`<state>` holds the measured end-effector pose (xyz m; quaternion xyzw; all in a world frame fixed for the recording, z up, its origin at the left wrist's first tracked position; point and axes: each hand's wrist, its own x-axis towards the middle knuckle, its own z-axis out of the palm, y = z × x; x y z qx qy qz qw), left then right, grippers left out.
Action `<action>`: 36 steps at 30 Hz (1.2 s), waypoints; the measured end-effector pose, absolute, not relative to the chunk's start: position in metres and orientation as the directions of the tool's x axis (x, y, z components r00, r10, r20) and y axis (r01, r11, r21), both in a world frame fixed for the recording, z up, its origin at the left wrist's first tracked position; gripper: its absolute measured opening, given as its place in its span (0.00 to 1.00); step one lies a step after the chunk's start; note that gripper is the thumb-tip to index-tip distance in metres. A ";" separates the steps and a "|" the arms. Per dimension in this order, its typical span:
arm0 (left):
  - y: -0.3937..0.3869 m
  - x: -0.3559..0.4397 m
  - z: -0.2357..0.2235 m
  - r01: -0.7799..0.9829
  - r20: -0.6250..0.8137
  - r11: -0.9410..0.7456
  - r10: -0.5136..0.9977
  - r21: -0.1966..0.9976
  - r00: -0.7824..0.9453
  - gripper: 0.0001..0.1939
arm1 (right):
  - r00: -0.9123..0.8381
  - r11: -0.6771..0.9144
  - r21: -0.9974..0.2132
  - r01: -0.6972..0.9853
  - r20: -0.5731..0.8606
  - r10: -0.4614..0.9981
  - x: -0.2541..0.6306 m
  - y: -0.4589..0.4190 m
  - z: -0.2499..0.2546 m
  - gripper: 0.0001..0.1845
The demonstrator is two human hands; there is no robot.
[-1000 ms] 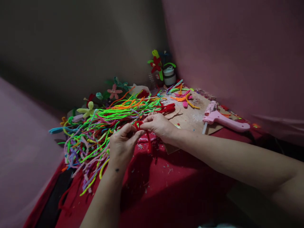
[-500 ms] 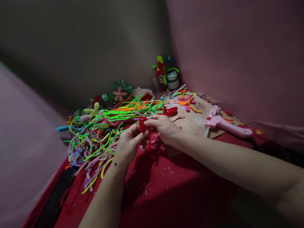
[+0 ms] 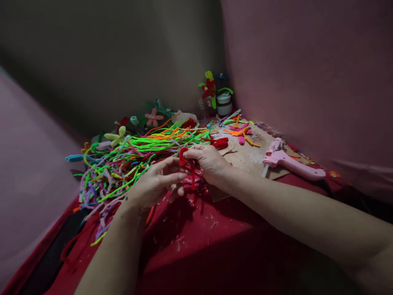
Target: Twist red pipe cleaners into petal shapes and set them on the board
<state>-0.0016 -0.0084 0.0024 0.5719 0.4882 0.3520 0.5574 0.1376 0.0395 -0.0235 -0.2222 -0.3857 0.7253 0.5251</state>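
Note:
Both my hands meet over a red cloth (image 3: 233, 246). My right hand (image 3: 208, 163) pinches a bent red pipe cleaner (image 3: 186, 162) at its looped top. My left hand (image 3: 155, 182) has its fingers stretched toward the same red pipe cleaner, fingertips touching it from the left. The stem of the pipe cleaner hangs down between the hands. Just behind and left of the hands lies a big heap of coloured pipe cleaners (image 3: 129, 164), mostly green, orange and purple.
A pink glue gun (image 3: 288, 160) lies on a brown cardboard sheet (image 3: 245, 153) at the right. Finished pipe-cleaner flowers (image 3: 153, 117) stand along the back, with a small white jar (image 3: 224, 103) in the corner. Walls close in at the back and the right.
My left hand has loosened from a pinch to outstretched fingers and shifted slightly left. The red pipe cleaner stays in my right hand, its loop turned more upright. The camera has moved a little.

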 end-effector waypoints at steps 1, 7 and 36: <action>-0.009 -0.001 0.002 0.129 -0.138 0.107 0.953 0.986 0.270 0.17 | -0.351 -0.143 -0.797 -0.587 0.092 0.932 0.138 0.040 -0.024 0.07; -0.006 0.005 -0.004 0.028 -0.086 0.082 0.981 0.996 0.171 0.10 | -0.366 -0.154 -0.805 -0.573 0.084 0.927 0.137 0.044 -0.028 0.06; 0.001 0.003 -0.013 0.027 0.015 -0.018 0.995 0.999 0.100 0.12 | -0.300 -0.025 -0.866 -0.499 0.146 0.943 0.133 0.043 -0.035 0.06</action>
